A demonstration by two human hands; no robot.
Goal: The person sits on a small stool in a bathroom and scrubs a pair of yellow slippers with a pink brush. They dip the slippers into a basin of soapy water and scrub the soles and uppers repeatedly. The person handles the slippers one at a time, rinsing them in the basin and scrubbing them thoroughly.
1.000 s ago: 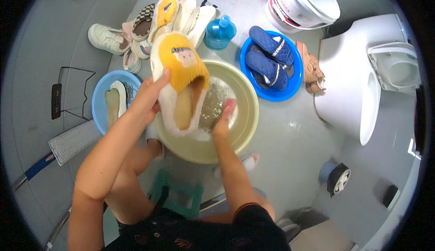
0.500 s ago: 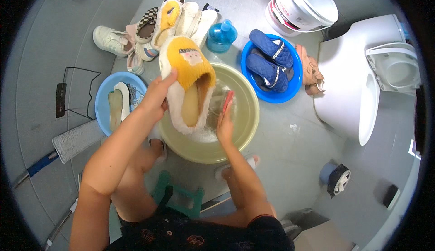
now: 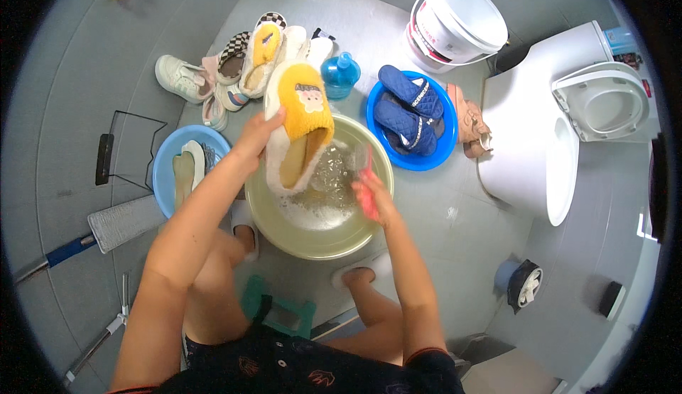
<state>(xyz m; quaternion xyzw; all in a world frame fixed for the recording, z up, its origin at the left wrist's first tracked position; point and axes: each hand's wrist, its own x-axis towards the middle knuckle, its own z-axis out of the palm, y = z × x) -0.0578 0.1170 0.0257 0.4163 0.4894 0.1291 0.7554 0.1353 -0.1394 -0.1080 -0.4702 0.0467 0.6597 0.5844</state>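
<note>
My left hand grips a yellow fluffy slipper with pale fuzzy trim by its left side. The slipper is tilted up over a large yellow-green basin, its opening toward me. Foamy water lies in the basin. My right hand is closed round the pink-red handle of a brush above the basin's right side, apart from the slipper. The brush's head is blurred. Another slipper of the same kind rests among the shoes beyond the basin.
Around the basin stand a light-blue tub with shoes, a blue tub with navy slippers, and a blue bottle. Farther off are a white bucket and a toilet. A green stool is near my legs.
My right hand and the brush have moved right, away from the slipper, to the basin's right side. The slipper has turned more upright in my left hand. The whole view has shifted slightly.
</note>
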